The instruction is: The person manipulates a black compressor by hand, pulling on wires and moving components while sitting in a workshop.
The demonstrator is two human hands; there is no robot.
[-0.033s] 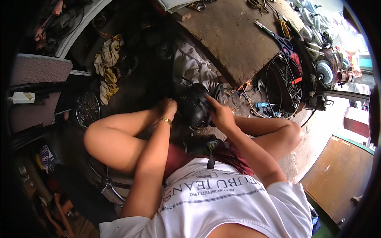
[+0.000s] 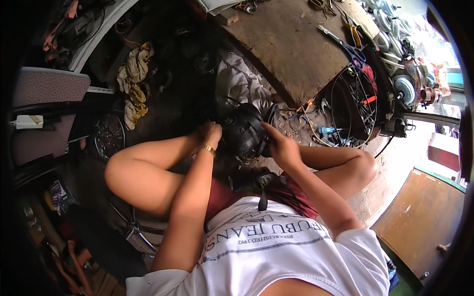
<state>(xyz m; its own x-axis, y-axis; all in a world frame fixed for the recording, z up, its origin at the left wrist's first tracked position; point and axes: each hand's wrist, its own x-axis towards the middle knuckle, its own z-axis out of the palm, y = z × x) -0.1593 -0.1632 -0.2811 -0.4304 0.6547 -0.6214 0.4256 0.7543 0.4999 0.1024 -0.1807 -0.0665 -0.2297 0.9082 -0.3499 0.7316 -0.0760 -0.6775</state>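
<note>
A black, rounded housing (image 2: 243, 137) with a cord or strap looping over its top sits between my bent legs; its exact kind is unclear. My right hand (image 2: 284, 149) grips its right side, thumb and fingers bent around the edge. Just left of the housing is my left hand (image 2: 212, 133), its fingers curled closed and a gold-coloured watch or bracelet on the wrist. Whatever those fingers hold is lost in the dark. Behind the housing lies a crumpled grey cloth (image 2: 242, 79).
A wooden board (image 2: 286, 47) carries scissors (image 2: 351, 53) and pliers (image 2: 353, 35) ahead on the right. Beside it stands a wire-rimmed basket (image 2: 351, 111) of metal rods. On the left are a soiled yellow-white rag (image 2: 134, 81) and a round pan (image 2: 109, 135) of small parts.
My right hand has shifted slightly to the right, and its fingertips now lie nearer the housing's right edge. The housing appears tilted a little differently. My left hand is almost unmoved.
</note>
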